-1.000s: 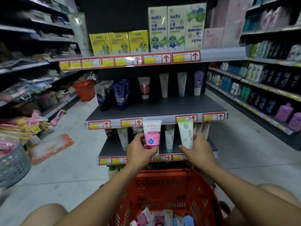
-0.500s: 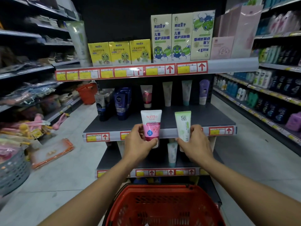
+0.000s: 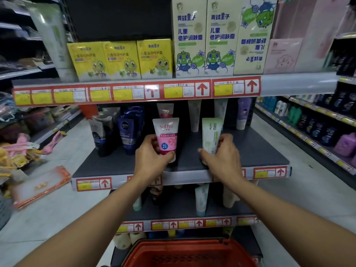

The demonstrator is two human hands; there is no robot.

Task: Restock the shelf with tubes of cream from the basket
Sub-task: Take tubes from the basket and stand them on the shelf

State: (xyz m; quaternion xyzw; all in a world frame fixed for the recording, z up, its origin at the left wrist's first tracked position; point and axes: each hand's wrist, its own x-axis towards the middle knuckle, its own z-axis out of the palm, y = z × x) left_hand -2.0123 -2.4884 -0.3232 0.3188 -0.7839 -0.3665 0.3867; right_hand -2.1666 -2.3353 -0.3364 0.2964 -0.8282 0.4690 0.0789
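Note:
My left hand (image 3: 152, 157) grips a pink and white tube of cream (image 3: 166, 135) upright over the dark middle shelf (image 3: 260, 151). A pale green tube (image 3: 211, 135) stands upright in my right hand (image 3: 223, 155), just right of the pink one. Both tubes are above the front half of the shelf; I cannot tell if their caps touch it. Several other tubes (image 3: 194, 114) stand at the back of the shelf. The red basket (image 3: 190, 253) sits low in front of me, its contents out of sight.
Dark blue tubes (image 3: 129, 130) stand at the shelf's left. Yellow and cream boxes (image 3: 156, 58) fill the shelf above. More tubes (image 3: 201, 199) stand on the lower shelf. Aisles with stocked racks run on both sides; goods lie on the floor at left.
Both hands have lifted their tubes from below the middle shelf's edge up and forward over the shelf. The view has closed in on the shelf.

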